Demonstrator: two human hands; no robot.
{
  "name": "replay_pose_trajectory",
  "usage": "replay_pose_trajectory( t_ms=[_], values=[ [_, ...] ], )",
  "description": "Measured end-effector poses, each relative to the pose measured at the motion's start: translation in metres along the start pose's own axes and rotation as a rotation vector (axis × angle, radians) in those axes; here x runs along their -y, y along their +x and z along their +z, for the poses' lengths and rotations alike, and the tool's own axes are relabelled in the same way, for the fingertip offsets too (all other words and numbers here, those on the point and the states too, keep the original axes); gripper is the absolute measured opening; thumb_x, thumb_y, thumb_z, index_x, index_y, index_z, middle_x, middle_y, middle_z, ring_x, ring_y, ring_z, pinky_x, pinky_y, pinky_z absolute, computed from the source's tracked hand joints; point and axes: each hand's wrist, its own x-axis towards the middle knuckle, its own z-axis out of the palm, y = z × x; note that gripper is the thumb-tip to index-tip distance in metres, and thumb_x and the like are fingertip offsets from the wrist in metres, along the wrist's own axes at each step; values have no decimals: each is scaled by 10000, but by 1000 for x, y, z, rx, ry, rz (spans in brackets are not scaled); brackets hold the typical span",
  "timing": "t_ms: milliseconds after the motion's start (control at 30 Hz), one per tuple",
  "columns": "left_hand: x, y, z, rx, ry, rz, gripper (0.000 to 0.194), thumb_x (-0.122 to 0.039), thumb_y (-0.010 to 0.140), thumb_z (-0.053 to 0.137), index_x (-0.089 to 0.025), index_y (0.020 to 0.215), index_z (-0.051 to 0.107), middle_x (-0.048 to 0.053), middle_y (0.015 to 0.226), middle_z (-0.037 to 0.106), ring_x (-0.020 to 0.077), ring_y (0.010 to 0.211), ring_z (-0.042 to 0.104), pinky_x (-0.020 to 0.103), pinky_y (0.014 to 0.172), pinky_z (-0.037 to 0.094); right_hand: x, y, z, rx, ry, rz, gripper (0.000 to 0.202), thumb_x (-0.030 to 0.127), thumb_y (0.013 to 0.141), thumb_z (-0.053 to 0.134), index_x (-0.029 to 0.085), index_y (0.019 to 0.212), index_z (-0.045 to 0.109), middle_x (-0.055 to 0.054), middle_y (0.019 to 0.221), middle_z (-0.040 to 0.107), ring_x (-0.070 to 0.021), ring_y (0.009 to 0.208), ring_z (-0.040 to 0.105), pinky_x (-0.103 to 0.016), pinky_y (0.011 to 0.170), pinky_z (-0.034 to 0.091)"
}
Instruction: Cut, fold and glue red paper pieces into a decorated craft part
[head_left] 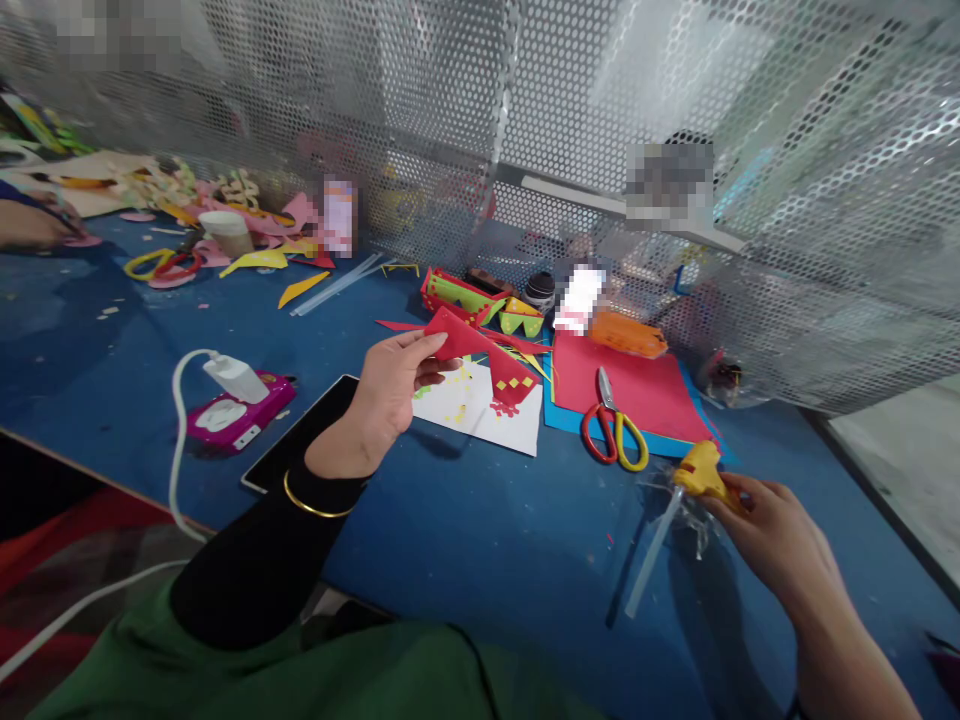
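Note:
Between the thumb and fingers of my left hand [397,375] is a red paper cutout [487,355] with pointed ends and small yellow diamonds, held above the table. Below it lies a white sheet [480,425] with small red and yellow paper bits. My right hand [765,510] grips a yellow glue gun [701,470] at the right of the table; a long clear glue stick [652,560] juts from its back. Crumpled clear plastic [697,525] lies beneath the gun. Scissors [615,430] with one red and one yellow handle lie between the two hands.
Red sheets [637,385] lie on blue ones by the mesh screen [450,130], near an orange object [628,333]. Red-green paper pieces [465,292] stand behind my left hand. At left are a purple power socket [240,410], a dark tablet [300,440] and another person's hand [45,225].

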Motion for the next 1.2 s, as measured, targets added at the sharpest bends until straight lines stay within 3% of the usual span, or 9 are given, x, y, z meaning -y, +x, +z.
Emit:
replay_pose_trajectory(
  t_ms=[167,367,467,600,733,867,1033,1133,1200],
  values=[
    [-3,-1,0,-15,-4,6,217,-303,639,839,-176,740,694,37,690,723,177,646,716,245,551,460,-7,-2,-5,33,52,-47,326,613,791,617,314,875,718,-144,874,691,-349,760,690,-459,584,514],
    [-1,0,-2,-30,-29,29,202,-317,668,823,-182,750,697,38,724,735,172,676,726,234,571,473,-7,-1,-27,7,-40,-41,467,712,722,570,327,956,694,-174,883,686,-397,734,670,-586,664,514],
    [0,0,-2,-60,-50,45,188,-313,684,809,-183,761,696,30,746,741,153,674,721,221,576,470,33,1,-57,-53,-47,-51,367,701,766,519,390,868,686,-127,920,727,-358,674,661,-545,591,473],
    [-1,1,-2,-98,-73,72,164,-310,719,783,-186,787,699,29,764,746,135,675,714,210,573,466,121,13,-76,4,171,-269,328,633,857,488,369,813,677,-72,774,728,-293,633,654,-425,544,440],
    [-4,4,-3,-143,-94,74,139,-300,744,757,-194,811,698,31,797,754,137,689,714,220,574,468,203,34,-43,278,209,-513,294,462,919,477,268,740,607,-39,694,684,-220,614,623,-330,561,403],
    [-6,5,-5,-155,-102,86,124,-299,756,742,-200,796,679,24,783,744,151,718,725,232,585,468,259,52,7,308,117,-623,298,315,931,484,229,655,557,-57,697,677,-208,675,624,-317,619,359],
    [-6,4,-4,-156,-99,77,115,-290,757,735,-200,792,672,9,744,724,159,725,732,230,585,459,292,79,43,267,150,-517,299,253,901,513,201,615,580,-118,722,677,-250,744,636,-348,656,379],
    [-6,3,-4,-167,-105,68,130,-299,765,732,-193,826,687,16,769,737,161,742,736,231,601,464,298,91,55,297,225,-460,77,190,809,611,189,783,684,-117,868,726,-262,826,649,-349,676,413],
    [-7,2,-3,-158,-112,69,142,-305,765,734,-189,835,693,22,790,747,162,752,738,230,607,466,302,93,62,350,292,-450,96,185,788,638,204,851,708,-84,915,740,-235,834,651,-331,679,434]
  ],
)
